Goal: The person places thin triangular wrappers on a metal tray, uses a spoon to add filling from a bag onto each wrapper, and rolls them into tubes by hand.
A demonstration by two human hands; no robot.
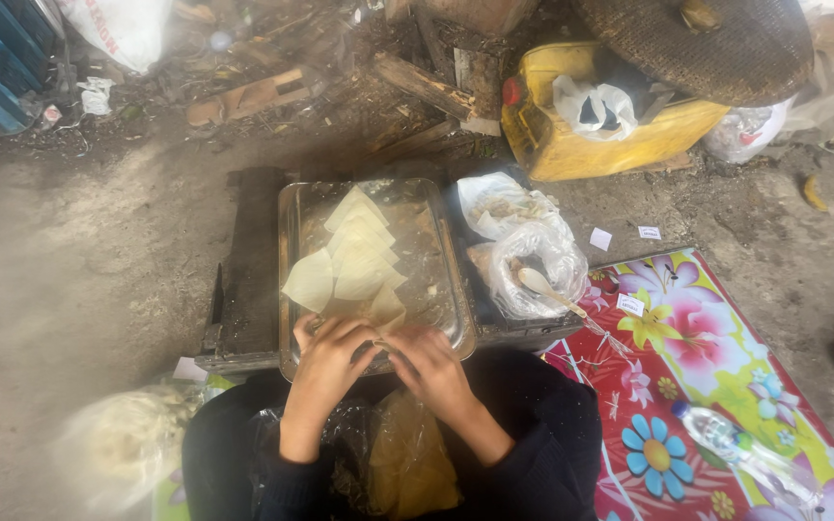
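Both hands, left hand [325, 359] and right hand [429, 365], fingers curled, pinching one wrapper [379, 340] over tray [289, 280].

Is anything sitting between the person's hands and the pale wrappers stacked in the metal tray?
Nothing visible. Both the left hand and right hand rest at the near rim of the metal tray, with the wrappers lying uncovered just beyond the fingertips.

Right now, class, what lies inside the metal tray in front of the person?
Inside the metal tray lie pale triangular wrappers, overlapping in a pile. The left hand and right hand cover its near edge, hiding what they pinch there.
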